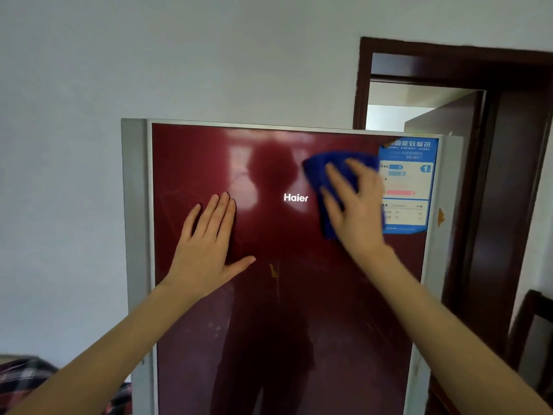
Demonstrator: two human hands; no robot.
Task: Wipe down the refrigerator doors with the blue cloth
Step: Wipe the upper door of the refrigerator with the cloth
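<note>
Your right hand (353,202) has its fingers (336,181) spread flat, pressing the blue cloth (321,172) against the upper refrigerator door (209,163), not pinching it. The cloth bunches upward from under your palm, touching the left edge of the energy label (410,187) and just right of the Haier logo (295,198). Your left hand (206,247) lies open and empty on the door, bracing. The unwiped red panel probably lies left and below, so sweep that way.
</note>
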